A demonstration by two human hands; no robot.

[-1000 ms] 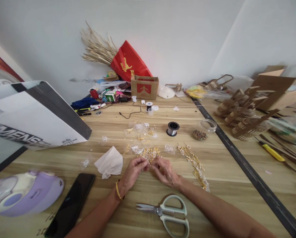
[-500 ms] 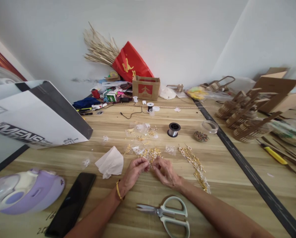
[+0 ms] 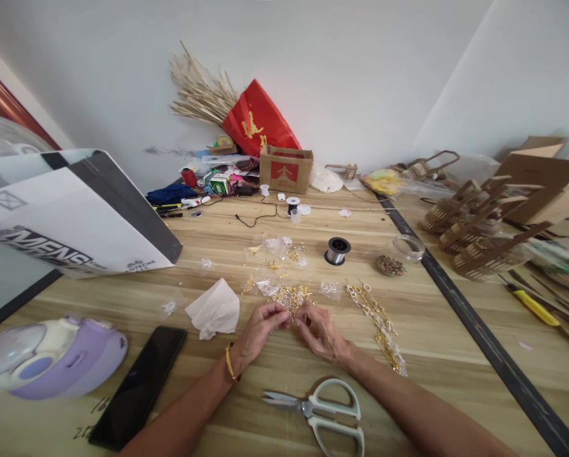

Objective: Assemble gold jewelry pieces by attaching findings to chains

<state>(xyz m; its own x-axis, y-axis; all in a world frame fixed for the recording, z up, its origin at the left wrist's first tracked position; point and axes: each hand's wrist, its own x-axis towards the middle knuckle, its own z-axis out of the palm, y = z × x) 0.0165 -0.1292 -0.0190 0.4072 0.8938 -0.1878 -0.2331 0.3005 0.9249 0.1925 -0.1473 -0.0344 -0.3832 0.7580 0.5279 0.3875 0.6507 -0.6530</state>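
Observation:
My left hand (image 3: 260, 331) and my right hand (image 3: 321, 331) meet fingertip to fingertip at the near edge of a pile of small gold findings (image 3: 291, 294) on the wooden table (image 3: 437, 330). Both hands are pinched shut on something tiny that I cannot make out. A gold bangle sits on my left wrist. A row of gold earring pieces (image 3: 378, 324) lies just right of my right hand. Scissors (image 3: 323, 412) with pale green handles lie shut below my hands. A crumpled white tissue (image 3: 213, 310) rests left of my left hand.
A black phone (image 3: 140, 384) and a purple-white appliance (image 3: 51, 358) lie at the near left. A large white and black bag (image 3: 70, 219) lies behind them. A wire spool (image 3: 337, 250), a bead dish (image 3: 390, 264), wooden baskets (image 3: 475, 222) and back-wall clutter stand farther off.
My hands stay pinched together at the gold pile with only slight finger movement. The view has shifted a little, so everything sits slightly more to the right.

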